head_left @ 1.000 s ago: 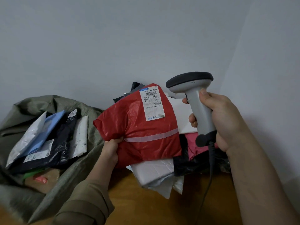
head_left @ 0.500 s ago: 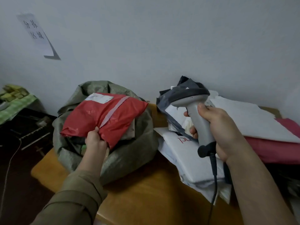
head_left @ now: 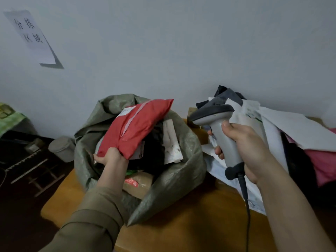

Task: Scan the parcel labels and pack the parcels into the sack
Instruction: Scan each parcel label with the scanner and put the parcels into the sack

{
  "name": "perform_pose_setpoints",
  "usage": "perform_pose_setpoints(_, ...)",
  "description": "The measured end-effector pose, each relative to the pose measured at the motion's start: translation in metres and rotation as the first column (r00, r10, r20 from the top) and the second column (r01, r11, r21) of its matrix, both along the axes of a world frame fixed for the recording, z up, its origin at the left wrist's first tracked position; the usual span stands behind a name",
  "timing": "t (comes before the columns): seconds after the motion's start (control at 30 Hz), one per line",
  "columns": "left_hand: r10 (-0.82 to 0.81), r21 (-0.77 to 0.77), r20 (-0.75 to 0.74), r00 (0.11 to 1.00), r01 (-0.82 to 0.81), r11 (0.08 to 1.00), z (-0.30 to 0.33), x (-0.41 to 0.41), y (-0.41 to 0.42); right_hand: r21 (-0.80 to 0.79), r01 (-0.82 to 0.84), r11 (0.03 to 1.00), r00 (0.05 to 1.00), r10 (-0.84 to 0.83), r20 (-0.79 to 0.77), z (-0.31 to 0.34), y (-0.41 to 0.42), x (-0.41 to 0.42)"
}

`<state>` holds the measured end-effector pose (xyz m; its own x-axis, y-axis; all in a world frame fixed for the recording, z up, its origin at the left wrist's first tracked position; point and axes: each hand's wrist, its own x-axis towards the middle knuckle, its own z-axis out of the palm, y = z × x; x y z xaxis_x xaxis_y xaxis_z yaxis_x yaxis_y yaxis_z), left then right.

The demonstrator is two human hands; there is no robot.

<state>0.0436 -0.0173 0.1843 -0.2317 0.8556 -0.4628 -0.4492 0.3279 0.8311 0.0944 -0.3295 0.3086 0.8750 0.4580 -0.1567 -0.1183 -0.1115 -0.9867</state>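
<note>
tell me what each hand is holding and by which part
The left hand grips the red parcel by its near lower corner, over the sack. The right hand holds the scanner by its handle.

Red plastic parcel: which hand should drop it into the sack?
Left. The left hand already grips the red plastic parcel over the open grey-green woven sack; the right hand holds the grey handheld scanner.
</note>
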Motion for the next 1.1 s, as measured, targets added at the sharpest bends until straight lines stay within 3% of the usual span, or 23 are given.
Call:
perform_pose_setpoints(0.07, -0.191, -0.154, 0.019, 0.981, 0.191, 0.969, -0.014, -0.001, 0.016, -0.014, 0.037, 0.999, 0.999, -0.036, 0.007, 0.004, 0.005, -0.001)
perform_pose_setpoints(0.13, -0.465, -0.217, 0.022, 0.885, 0.458, 0.862, -0.029, -0.007, 0.027, -0.013, 0.053, 0.999, 0.999, -0.053, 0.010, 0.007, 0.009, -0.003)
perform_pose_setpoints(0.23, -0.646, -0.311, -0.179, 0.743, 0.580, 0.753, -0.036, -0.004, 0.033, 0.000, 0.066, 0.998, 0.998, -0.066, 0.005, 0.008, 0.013, -0.004)
perform_pose_setpoints(0.3, -0.583, -0.356, -0.410, 0.701, 0.466, 0.810, -0.018, -0.003, 0.023, 0.012, 0.081, 0.997, 0.997, -0.080, -0.010, 0.009, 0.015, -0.002)
perform_pose_setpoints(0.4, -0.471, -0.256, -0.772, 0.426, 0.470, 0.844, 0.005, -0.002, 0.000, 0.013, 0.089, 0.996, 0.996, -0.089, -0.022, 0.011, 0.011, 0.001)
perform_pose_setpoints(0.57, -0.212, -0.009, -0.948, 0.236, 0.649, 0.761, 0.001, 0.014, -0.030, 0.047, 0.154, 0.987, 0.987, -0.152, -0.040, 0.011, -0.017, 0.011)
perform_pose_setpoints(0.73, 0.049, 0.113, -0.993, 0.103, 0.814, 0.570, -0.004, 0.042, -0.080, 0.098, 0.260, 0.961, 0.965, -0.254, -0.070, 0.007, -0.070, 0.028)
perform_pose_setpoints(0.97, -0.025, 0.091, -0.995, 0.100, 0.965, 0.244, 0.004, 0.111, -0.207, 0.109, 0.355, 0.928, 0.932, -0.343, -0.114, 0.002, -0.179, 0.066)
perform_pose_setpoints(1.1, -0.187, 0.092, -0.979, 0.078, 0.993, -0.070, -0.001, 0.158, -0.305, 0.126, 0.404, 0.906, 0.914, -0.395, -0.091, -0.004, -0.256, 0.093)
